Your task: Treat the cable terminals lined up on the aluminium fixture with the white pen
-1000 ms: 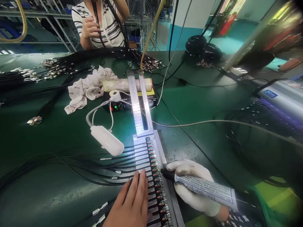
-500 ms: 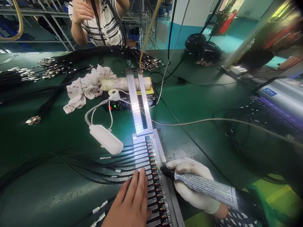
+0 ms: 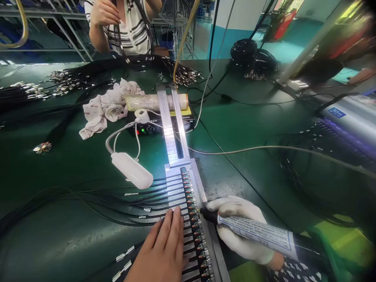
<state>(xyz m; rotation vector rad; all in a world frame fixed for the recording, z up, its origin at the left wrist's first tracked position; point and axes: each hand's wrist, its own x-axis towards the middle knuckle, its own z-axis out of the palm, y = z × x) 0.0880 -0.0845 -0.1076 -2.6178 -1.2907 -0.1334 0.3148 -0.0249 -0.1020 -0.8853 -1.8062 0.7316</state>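
My left hand (image 3: 163, 244) is bare and lies flat with fingers stretched over the black cables (image 3: 123, 203), at the left side of a long metal fixture (image 3: 176, 184). The cables lie side by side in its slots, their small metal-ended connectors (image 3: 192, 205) in a row along the right side. In a white glove, my right hand (image 3: 243, 231) grips a labelled glue syringe (image 3: 258, 235) with a black nozzle. The nozzle tip points left at a connector near the middle of the row; whether it touches is too small to tell.
A white lamp (image 3: 132, 170) shines on the fixture's far end. Behind stand a black control box (image 3: 147, 129) and a crumpled cloth (image 3: 102, 105). Cable bundles (image 3: 141, 64) lie across the back, near a co-worker (image 3: 129, 31). A silver UV unit (image 3: 349, 113) is at right.
The view has shifted slightly. My left hand stays flat in place, and the syringe nozzle has moved very slightly toward me along the connector row. The co-worker's hands have shifted a little.
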